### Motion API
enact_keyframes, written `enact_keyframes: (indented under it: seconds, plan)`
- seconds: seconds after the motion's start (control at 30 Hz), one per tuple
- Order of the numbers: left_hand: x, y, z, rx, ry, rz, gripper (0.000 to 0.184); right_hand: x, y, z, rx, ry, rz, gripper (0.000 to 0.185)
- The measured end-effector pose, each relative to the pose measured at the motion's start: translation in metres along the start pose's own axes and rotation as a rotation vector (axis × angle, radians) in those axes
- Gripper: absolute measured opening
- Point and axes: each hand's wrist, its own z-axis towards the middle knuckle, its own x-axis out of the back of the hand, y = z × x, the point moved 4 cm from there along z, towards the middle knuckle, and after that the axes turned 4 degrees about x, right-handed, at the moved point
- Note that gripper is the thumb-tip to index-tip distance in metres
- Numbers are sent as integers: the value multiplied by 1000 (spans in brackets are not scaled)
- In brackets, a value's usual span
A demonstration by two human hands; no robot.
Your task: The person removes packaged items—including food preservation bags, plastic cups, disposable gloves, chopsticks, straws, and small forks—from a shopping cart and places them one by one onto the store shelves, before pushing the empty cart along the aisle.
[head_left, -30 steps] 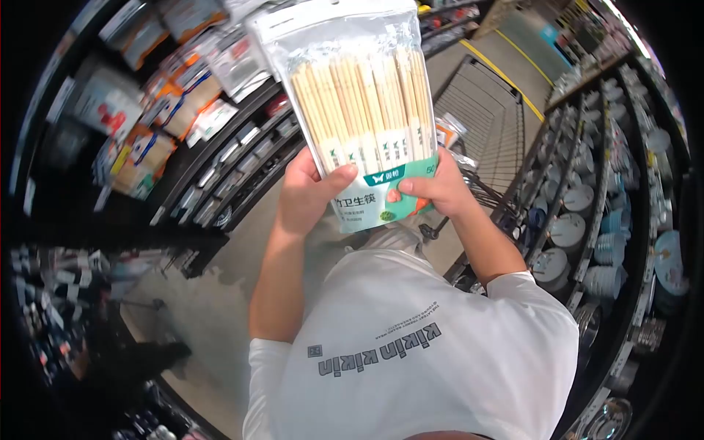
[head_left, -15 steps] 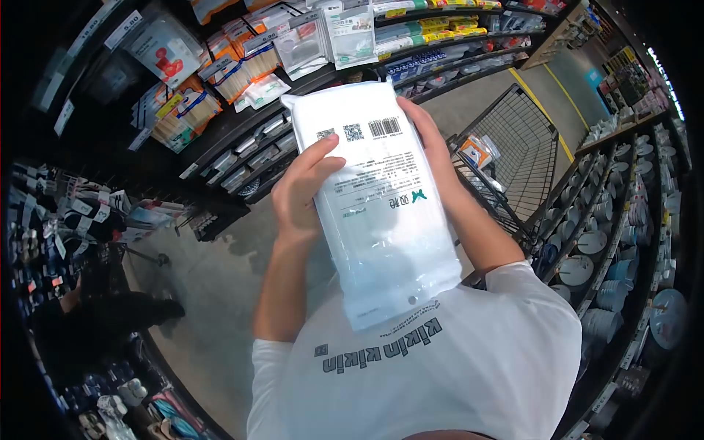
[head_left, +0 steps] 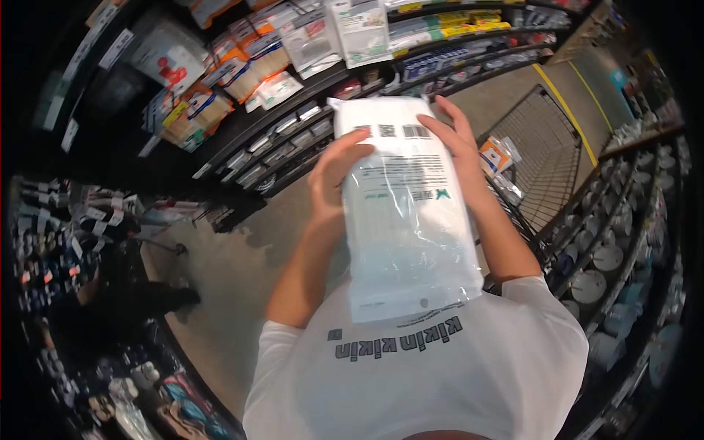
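A white plastic chopstick package [head_left: 407, 220] is in front of my chest, its printed back with barcode and QR code facing up. My left hand [head_left: 336, 172] grips its left edge, thumb and a finger lying over the print. On the right side, my right hand [head_left: 456, 147] holds the upper edge, with one finger lifted off the package. The chopsticks themselves are hidden on the underside.
Shelves with hanging packets [head_left: 257, 62] run along the upper left. A wire cart [head_left: 546, 158] holding an orange-and-white packet [head_left: 494, 156] stands at the right. Dish shelves [head_left: 609, 257] line the right edge. A person in dark clothes [head_left: 117, 301] is at the left.
The package has been turned over from its chopstick side to its printed back, and its hanging end now points toward my chest. Since half a second ago it has shifted slightly right in view.
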Motion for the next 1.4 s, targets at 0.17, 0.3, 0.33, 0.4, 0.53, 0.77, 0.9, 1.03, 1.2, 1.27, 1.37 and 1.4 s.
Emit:
enact_keyframes:
  seconds: [0.17,0.3,0.33,0.4,0.53,0.77,0.9,1.03,1.2,1.27,1.37,1.4]
  plan:
    - [-7,-37,4,74,-126,57,46,0,36,-8,15,-256,156,47]
    - [-14,-49,3,838,-275,127,38,-9,53,-22,-352,-329,458,36]
    - [-16,-41,8,802,-226,146,31,-9,45,-15,-484,-353,581,34]
    - [-29,-56,7,726,-122,-35,23,-10,56,-13,-467,-325,702,33]
    - [-38,-59,14,866,-64,-84,30,-1,70,0,-729,-450,762,36]
    - [-56,-61,40,715,70,-111,30,7,101,27,-548,-435,876,39]
    - [-68,-60,51,704,89,-128,31,13,117,36,-583,-448,946,42]
    - [-74,-63,58,682,133,-121,30,18,125,49,-555,-492,1013,41]
    - [-63,-65,69,751,259,-179,33,-2,126,71,-618,-592,1000,39]
    - [-50,-70,71,806,279,-251,33,-14,123,76,-686,-557,1095,38]
    - [-26,-82,72,840,253,-305,36,-32,109,87,-743,-504,1209,37]
    - [-14,-87,72,840,262,-331,39,-40,103,92,-735,-500,1229,37]
